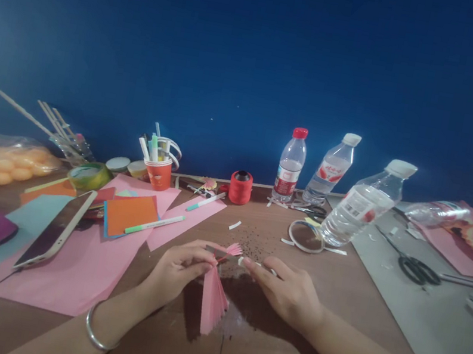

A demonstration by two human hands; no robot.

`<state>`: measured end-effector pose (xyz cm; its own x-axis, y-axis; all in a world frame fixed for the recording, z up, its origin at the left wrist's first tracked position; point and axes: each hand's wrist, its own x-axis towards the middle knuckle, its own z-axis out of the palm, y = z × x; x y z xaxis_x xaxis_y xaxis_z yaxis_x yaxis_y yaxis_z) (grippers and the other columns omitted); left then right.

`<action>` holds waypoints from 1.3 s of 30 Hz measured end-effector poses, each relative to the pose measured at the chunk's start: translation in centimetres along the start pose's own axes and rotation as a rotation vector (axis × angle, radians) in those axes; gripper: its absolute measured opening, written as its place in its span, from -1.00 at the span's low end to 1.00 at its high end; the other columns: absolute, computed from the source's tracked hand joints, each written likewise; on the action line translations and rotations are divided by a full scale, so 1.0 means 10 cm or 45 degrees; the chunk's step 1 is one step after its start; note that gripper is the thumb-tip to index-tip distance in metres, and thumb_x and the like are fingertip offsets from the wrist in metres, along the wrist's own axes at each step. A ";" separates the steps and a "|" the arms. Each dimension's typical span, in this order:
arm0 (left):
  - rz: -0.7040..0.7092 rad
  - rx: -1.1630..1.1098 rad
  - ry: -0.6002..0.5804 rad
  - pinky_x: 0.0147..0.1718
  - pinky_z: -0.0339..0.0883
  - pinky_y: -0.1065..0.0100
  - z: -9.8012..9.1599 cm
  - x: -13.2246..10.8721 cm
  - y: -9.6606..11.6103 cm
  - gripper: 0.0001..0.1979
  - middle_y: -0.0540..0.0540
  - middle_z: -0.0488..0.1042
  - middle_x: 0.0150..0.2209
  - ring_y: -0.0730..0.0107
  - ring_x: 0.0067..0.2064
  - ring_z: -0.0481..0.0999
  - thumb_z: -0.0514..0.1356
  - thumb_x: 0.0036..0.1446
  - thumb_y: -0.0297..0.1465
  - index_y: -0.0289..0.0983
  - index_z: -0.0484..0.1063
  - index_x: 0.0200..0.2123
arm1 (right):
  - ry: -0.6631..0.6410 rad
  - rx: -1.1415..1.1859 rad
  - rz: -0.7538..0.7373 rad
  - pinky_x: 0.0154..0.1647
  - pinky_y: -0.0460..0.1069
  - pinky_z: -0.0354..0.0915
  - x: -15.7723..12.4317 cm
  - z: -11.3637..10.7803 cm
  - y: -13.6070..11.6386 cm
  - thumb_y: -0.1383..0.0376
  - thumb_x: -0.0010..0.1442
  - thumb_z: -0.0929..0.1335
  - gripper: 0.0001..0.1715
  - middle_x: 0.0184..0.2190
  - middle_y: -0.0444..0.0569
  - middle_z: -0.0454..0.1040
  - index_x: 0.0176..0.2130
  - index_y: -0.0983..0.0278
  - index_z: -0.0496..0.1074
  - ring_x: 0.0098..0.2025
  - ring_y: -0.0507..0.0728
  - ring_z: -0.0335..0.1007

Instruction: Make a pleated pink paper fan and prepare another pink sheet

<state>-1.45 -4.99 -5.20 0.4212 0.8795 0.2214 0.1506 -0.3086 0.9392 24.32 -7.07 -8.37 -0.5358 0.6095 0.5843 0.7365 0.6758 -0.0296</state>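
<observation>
My left hand [178,267] is closed in a pinch on a pleated pink paper fan [213,297], gripping it near its narrow middle; the pleats spread out below and a small pink tuft shows above. My right hand [290,292] lies just to the right with fingers curled, its fingertips pinching a small white piece [245,261] next to the fan's middle. A silver bangle [95,331] circles my left wrist. Both hands hover over the brown table [171,347].
Pink paper sheets [75,271], orange paper [130,214], a phone [56,228] and pens lie at left. An orange cup [159,173], red thread spool [240,187], three water bottles [290,165], a tape ring [305,237] and scissors [416,267] stand behind and right.
</observation>
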 end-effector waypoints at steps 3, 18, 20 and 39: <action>0.032 0.104 0.138 -0.29 0.34 0.37 0.03 -0.01 -0.03 -0.90 -0.06 0.49 -0.27 0.36 -0.24 0.47 0.20 0.11 -0.40 -0.22 0.53 -0.37 | 0.009 -0.012 0.019 -0.43 -0.12 0.14 0.01 0.00 0.00 0.38 0.26 0.23 -0.52 -0.35 -0.10 0.42 0.15 0.08 0.26 -0.43 -0.02 0.31; 0.071 0.178 0.346 -0.26 0.38 0.43 0.11 0.02 -0.06 -0.90 -0.01 0.54 -0.37 0.41 -0.29 0.50 0.21 0.07 -0.47 -0.21 0.54 -0.39 | 0.063 -0.050 0.089 -0.50 -0.12 0.11 0.06 0.05 -0.03 0.41 0.24 0.24 -0.55 -0.35 -0.11 0.43 0.08 0.06 0.34 -0.45 -0.02 0.32; 0.080 0.165 0.351 -0.24 0.38 0.43 0.11 0.02 -0.07 -0.90 -0.02 0.54 -0.36 0.41 -0.28 0.50 0.21 0.07 -0.47 -0.20 0.54 -0.38 | 0.073 -0.033 0.103 -0.53 -0.12 0.10 0.07 0.06 -0.05 0.39 0.25 0.24 -0.57 -0.36 -0.11 0.43 0.07 0.07 0.35 -0.46 -0.02 0.32; 0.331 0.110 0.129 -0.24 0.34 0.40 0.21 -0.08 -0.01 -0.84 -0.06 0.48 -0.28 0.38 -0.21 0.48 0.19 0.11 -0.54 -0.18 0.50 -0.31 | -0.122 -0.179 0.414 -0.23 -0.01 0.21 0.18 0.11 0.21 0.38 0.24 0.22 -0.61 -0.32 0.02 0.46 0.05 0.26 0.38 -0.27 0.16 0.36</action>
<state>0.12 -6.39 -6.04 0.3646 0.7974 0.4808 0.1267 -0.5540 0.8228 24.46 -4.06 -8.31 -0.2961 0.8236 0.4837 0.9205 0.3812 -0.0857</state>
